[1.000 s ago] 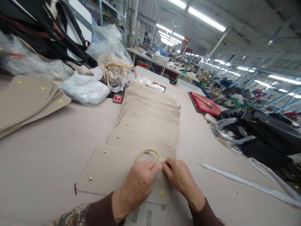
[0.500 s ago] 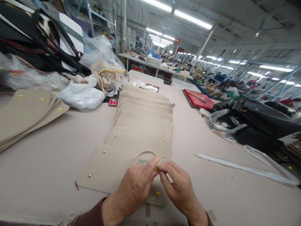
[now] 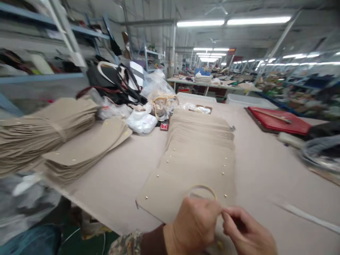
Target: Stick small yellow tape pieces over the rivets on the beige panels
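My left hand (image 3: 195, 221) is closed around a thin roll of yellow tape (image 3: 203, 187), whose ring stands up above the knuckles. Fingertips of my right hand (image 3: 248, 230) are pinched together against the left ones, at the tape; the bit between them is hidden. Under both hands lies the nearest beige panel (image 3: 166, 193), with small metal studs near its corners. A blurred yellow piece (image 3: 220, 244) shows on that panel below the hands. Behind it, a long overlapping row of like panels (image 3: 200, 131) runs away from me.
Stacks of beige panels (image 3: 87, 148) and a tied pile (image 3: 53, 124) stand left, by the table's edge. Plastic-wrapped bundles (image 3: 143, 122) and black bags (image 3: 117, 83) lie behind. To the right are a red board (image 3: 281, 120) with a hammer-like tool and a white strip (image 3: 310, 216).
My view has swung left, so the table and hands appear farther right and the left-hand piles show more. Both hands stay together at the tape roll.
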`<action>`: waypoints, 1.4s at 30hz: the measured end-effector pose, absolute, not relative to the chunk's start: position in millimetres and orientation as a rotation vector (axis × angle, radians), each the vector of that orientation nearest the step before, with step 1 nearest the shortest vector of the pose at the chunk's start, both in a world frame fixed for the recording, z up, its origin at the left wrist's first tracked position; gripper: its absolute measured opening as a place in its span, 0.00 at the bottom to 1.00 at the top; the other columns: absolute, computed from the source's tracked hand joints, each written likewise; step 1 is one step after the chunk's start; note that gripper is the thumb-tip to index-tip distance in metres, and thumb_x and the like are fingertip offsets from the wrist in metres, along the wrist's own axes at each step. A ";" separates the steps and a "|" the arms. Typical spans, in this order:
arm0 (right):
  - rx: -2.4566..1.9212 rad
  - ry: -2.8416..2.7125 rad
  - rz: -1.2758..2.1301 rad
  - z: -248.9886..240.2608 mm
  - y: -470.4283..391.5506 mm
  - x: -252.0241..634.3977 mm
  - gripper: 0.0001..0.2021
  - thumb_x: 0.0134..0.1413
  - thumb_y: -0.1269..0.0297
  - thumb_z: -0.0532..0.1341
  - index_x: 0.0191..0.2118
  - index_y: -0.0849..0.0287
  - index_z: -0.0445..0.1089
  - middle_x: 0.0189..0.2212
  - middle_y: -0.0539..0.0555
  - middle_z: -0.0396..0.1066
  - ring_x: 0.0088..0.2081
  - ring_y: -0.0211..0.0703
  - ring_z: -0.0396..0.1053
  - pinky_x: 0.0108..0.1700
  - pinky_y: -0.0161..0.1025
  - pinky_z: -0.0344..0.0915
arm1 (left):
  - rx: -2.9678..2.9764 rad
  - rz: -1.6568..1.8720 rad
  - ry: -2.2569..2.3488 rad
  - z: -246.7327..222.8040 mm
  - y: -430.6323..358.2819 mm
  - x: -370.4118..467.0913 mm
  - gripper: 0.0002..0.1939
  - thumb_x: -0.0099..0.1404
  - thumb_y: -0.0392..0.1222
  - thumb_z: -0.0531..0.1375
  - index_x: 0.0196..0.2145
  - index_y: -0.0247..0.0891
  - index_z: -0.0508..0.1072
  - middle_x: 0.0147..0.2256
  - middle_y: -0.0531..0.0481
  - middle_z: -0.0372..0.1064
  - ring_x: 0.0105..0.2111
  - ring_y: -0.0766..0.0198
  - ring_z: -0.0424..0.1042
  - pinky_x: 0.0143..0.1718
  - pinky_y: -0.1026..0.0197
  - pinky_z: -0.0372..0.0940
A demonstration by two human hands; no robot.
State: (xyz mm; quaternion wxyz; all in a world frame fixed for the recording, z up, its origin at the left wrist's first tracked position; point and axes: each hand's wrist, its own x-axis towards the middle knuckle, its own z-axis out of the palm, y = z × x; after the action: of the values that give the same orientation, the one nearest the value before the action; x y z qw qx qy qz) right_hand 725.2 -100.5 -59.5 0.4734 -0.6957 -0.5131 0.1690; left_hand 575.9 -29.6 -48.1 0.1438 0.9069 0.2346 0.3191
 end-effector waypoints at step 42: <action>-2.026 -1.519 0.410 -72.7 -70.1 784.6 0.11 0.59 0.60 0.56 0.33 0.57 0.74 0.33 0.56 0.77 0.35 0.45 0.73 0.40 0.39 0.65 | 2.794 0.451 0.959 -81.3 10.5 595.0 0.04 0.67 0.33 0.55 0.34 0.38 0.69 0.34 0.48 0.65 0.35 0.55 0.61 0.37 0.52 0.61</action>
State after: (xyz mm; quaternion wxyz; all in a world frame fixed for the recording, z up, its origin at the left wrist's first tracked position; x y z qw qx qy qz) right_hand 784.6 -70.1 -72.7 0.2842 -0.7572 -0.5678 0.1534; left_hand 595.0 10.5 -81.3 0.0765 0.9323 0.3198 0.1504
